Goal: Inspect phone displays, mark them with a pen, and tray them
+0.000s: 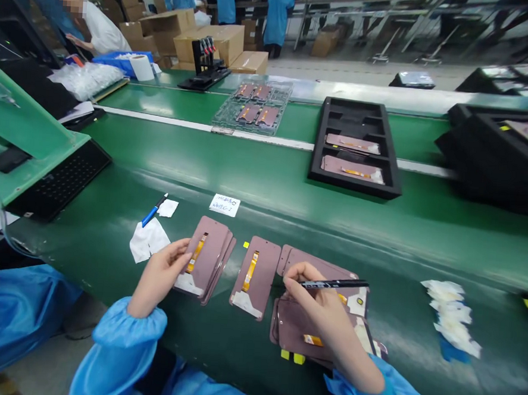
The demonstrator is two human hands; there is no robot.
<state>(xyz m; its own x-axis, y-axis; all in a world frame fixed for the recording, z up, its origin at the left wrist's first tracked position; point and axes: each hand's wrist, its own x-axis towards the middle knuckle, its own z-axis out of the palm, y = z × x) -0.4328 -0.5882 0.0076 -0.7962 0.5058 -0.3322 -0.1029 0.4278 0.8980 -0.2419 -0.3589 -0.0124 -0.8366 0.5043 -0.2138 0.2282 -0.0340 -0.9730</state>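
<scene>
Surface: one long green worktop [158,167], glossy, with a pale strip running across it; on it we list a black foam tray [389,151] bearing panels, a clear plastic tray [224,114], a handwritten label [225,205], a blue pen [153,213] and crumpled white wipes [453,313]. Room: cardboard boxes [231,37] and people in blue gowns [277,16] beyond the worktop.

Obscured: the lower ends of some panels in the right-hand pile [292,318], beneath our right hand [323,299] and forearm; the label's writing, too small for us to read in full; the dark trays [476,157] at the right, cut off by the edge of the view.

Direction: the black marker pen [343,283] lies nearly level across our view, its exposed end toward the right, its other end at our fingertips, above the right-hand pile. The left stack of display panels [214,236] has its long axis running away from us, leaning right, pale flap nearest us; the single panel [266,269] beside it runs much the same way.

Hands: the right pinches the marker between thumb and fingers; the left hand [163,272] has thumb and fingers at the stack's left edge, whether gripping it we cannot tell
</scene>
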